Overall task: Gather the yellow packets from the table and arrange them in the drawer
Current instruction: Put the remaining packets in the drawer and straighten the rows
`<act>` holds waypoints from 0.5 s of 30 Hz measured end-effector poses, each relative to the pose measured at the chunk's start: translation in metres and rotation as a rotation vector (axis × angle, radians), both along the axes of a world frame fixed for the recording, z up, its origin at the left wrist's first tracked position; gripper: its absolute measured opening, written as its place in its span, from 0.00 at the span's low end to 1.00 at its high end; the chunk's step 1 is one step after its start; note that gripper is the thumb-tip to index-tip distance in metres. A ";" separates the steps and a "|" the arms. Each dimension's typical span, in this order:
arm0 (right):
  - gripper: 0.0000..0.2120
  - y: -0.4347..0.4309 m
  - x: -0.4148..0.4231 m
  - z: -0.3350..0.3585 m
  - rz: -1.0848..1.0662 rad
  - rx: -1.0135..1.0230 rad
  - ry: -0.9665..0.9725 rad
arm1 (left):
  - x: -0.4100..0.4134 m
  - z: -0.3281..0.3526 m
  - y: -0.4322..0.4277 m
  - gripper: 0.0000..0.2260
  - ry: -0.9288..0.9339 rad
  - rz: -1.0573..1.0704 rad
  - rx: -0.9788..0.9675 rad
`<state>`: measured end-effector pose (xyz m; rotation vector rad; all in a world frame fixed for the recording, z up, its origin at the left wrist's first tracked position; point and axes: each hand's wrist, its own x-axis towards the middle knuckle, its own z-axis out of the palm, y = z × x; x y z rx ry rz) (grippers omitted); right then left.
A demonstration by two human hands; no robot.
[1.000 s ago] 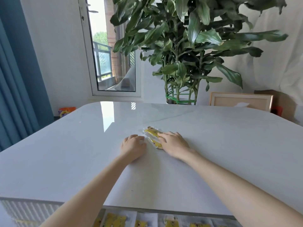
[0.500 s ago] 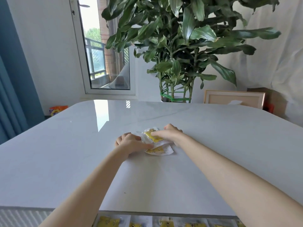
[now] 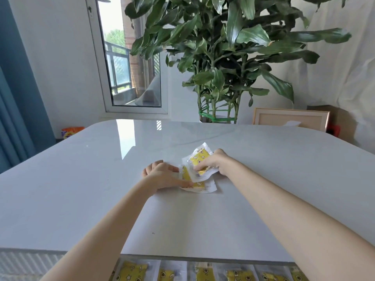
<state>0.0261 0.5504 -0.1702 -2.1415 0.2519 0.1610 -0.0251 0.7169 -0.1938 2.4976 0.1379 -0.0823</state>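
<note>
Two yellow packets in clear wrappers are at the middle of the white table (image 3: pixel 81 195). My right hand (image 3: pixel 215 164) pinches the upper packet (image 3: pixel 199 158) and holds it tilted, its far end raised off the table. The lower packet (image 3: pixel 199 186) lies flat, with the fingers of my left hand (image 3: pixel 162 175) pressed on its left part. Below the table's near edge, the open drawer (image 3: pixel 174 270) shows a row of several yellow packets (image 3: pixel 132 271) lying side by side.
A large potted plant (image 3: pixel 219 57) stands behind the table's far edge, next to a framed picture (image 3: pixel 290 119) leaning on the wall. A window (image 3: pixel 132 78) and a blue curtain (image 3: pixel 18 98) are at the left. An orange bag (image 3: pixel 71 131) lies on the floor.
My right hand went from lying flat over the packets to pinching the upper one and lifting it. My left hand moved onto the lower packet. The view came closer.
</note>
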 end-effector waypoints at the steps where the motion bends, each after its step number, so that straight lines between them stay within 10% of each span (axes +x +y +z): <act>1: 0.33 -0.005 0.003 -0.002 -0.033 0.016 -0.013 | 0.001 0.001 0.000 0.31 0.021 0.001 -0.013; 15: 0.16 -0.048 -0.010 -0.024 -0.119 0.530 0.009 | 0.007 0.000 -0.039 0.36 0.077 0.214 -0.087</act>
